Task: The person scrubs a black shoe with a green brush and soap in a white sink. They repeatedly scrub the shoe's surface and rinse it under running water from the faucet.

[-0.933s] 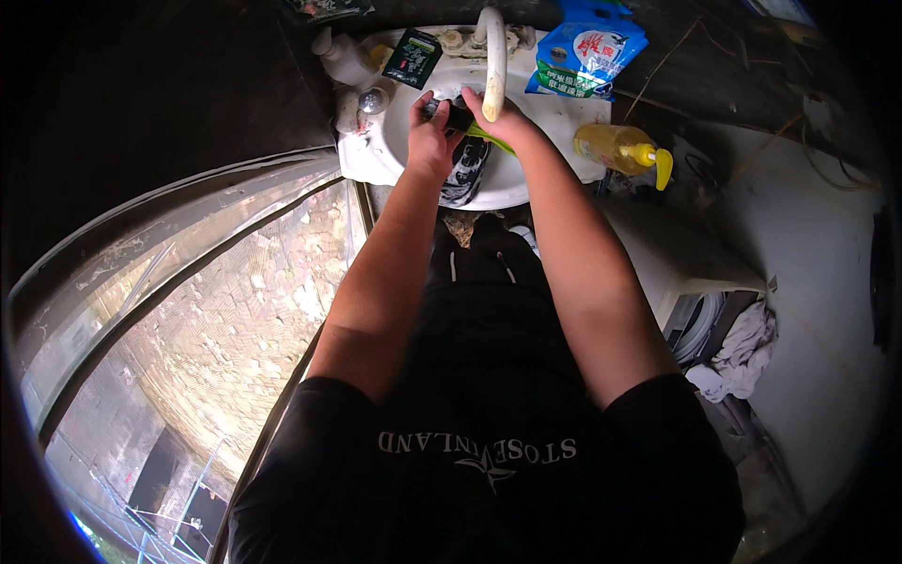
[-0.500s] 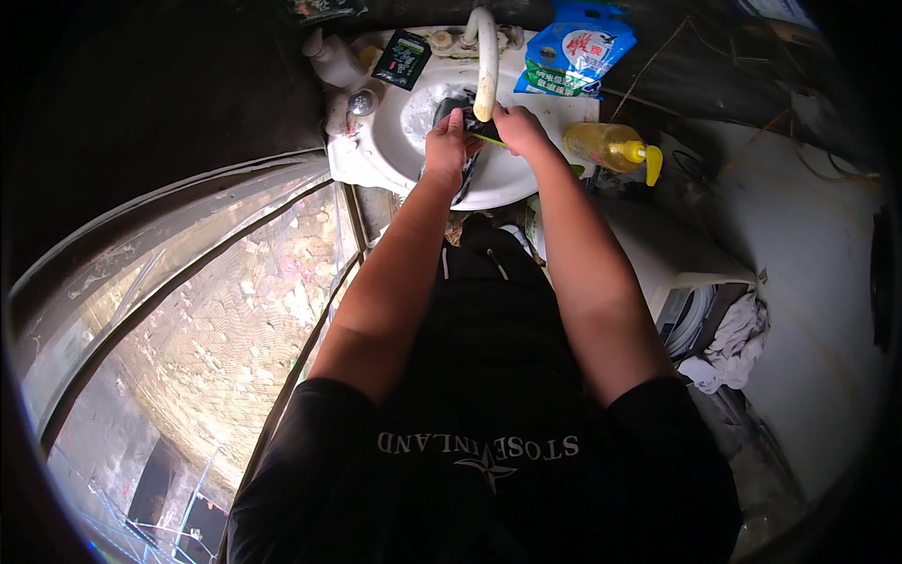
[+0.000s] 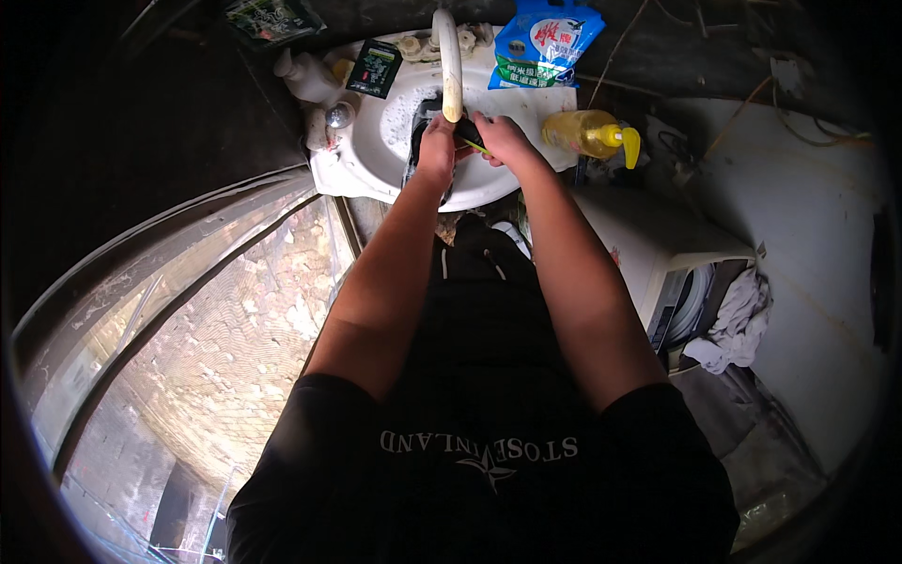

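A white washbasin with suds holds a soapy dark item, possibly a shoe, lying under the curved white faucet. My left hand is closed on this dark item just below the spout. Just to its right, my right hand grips a dark object with a yellow-green strip, which may be a brush; its far part is partly hidden by my hands.
A blue bag and yellow pump bottle are at the basin's right; a dark packet, white bottle and metal knob at its left. An appliance holding white cloth stands lower right, a window lower left.
The view has shifted, so the basin appears farther left. Both hands have moved rightward and toward me relative to it, and my left fingers, earlier spread upward, are now lower around the dark item.
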`<state>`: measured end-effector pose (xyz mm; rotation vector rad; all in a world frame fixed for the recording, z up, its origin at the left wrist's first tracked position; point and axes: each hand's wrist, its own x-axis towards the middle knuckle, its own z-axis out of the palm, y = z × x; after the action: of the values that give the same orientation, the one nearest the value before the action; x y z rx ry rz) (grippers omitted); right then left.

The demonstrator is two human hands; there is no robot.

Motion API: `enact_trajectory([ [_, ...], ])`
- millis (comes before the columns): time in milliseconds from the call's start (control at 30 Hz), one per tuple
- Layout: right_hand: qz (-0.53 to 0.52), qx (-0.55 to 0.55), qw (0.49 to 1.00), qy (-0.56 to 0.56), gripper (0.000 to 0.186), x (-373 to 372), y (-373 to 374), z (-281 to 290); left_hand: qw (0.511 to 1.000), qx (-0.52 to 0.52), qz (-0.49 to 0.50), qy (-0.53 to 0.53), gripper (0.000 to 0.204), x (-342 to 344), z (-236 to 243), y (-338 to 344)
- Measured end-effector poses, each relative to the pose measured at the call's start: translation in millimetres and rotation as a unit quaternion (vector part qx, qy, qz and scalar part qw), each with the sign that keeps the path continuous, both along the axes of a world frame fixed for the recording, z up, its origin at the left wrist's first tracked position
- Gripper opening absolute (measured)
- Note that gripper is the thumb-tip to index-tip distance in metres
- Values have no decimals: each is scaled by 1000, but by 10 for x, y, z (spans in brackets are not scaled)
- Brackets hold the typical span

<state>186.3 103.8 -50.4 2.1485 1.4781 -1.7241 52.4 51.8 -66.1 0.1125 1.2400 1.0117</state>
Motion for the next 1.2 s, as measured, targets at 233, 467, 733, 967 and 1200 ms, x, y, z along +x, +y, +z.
enact_trajectory([
  [233,2,-17,993,117,60,-14,-129,-50,996,-68,36,47,35,-64,82,12],
  [467,-19,-61,987,147,59,-130,-157,48,996,-9,9,86,34,-124,-263,17],
  [733,67,-113,984,123,54,195,-273,213,972,-8,-62,228,49,-401,-226,-142],
  [967,226,62,972,-13,52,186,-573,-123,745,-49,-366,555,111,-517,-100,-696],
  [1200,312,207,924,-74,54,169,-751,-10,597,-38,-478,643,141,-364,-170,-1061],
])
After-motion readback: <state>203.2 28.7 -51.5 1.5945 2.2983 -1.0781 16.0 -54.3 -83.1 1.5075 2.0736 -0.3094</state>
